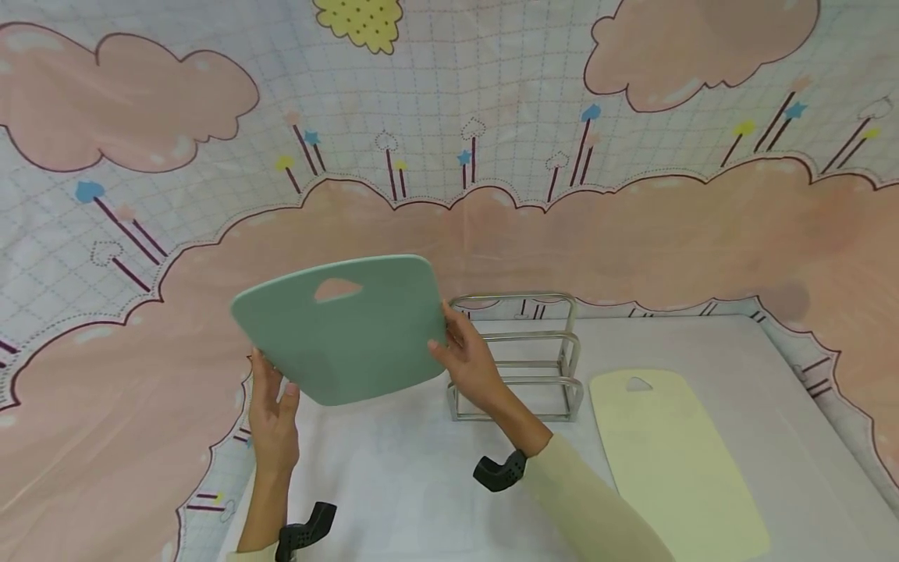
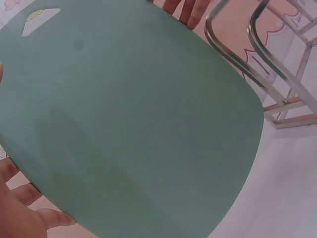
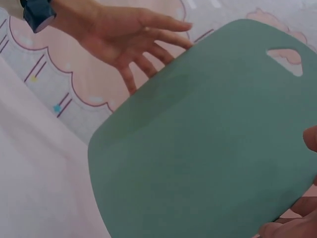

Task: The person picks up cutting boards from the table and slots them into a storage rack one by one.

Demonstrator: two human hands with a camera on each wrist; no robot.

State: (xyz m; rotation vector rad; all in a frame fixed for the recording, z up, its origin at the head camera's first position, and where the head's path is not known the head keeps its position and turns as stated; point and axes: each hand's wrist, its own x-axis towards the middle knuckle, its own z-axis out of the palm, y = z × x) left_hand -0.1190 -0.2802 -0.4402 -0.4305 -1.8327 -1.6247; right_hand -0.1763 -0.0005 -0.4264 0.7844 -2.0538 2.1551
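Right hand (image 1: pixel 476 365): gripping the green board (image 1: pixel 351 336) by its right edge, pressing the thumb on the near face and hooking the other fingers behind.
Left hand (image 1: pixel 272 417): touching the left edge with spread, mostly straight fingers, supporting rather than clasping.
Green board: hanging tilted in the air over the far left part of the white tabletop (image 1: pixel 393 476), carrying its handle slot (image 1: pixel 337 289) toward the far edge.
Step in hand: apparently holding the board up and steadying it between both sides.
Next move: probably calling for a firm right-side pinch and a surer left-side hold before any turning or lowering.
Wire rack (image 1: pixel 534 336): standing upright on the tabletop, to the right of the green board, showing partly behind the right hand.
Yellow board (image 1: pixel 674 460): lying flat at the right, beyond the right sleeve (image 1: pixel 590 499).
Patterned cloth (image 1: pixel 463 242): hanging behind the tabletop's far edge and spreading along the left.
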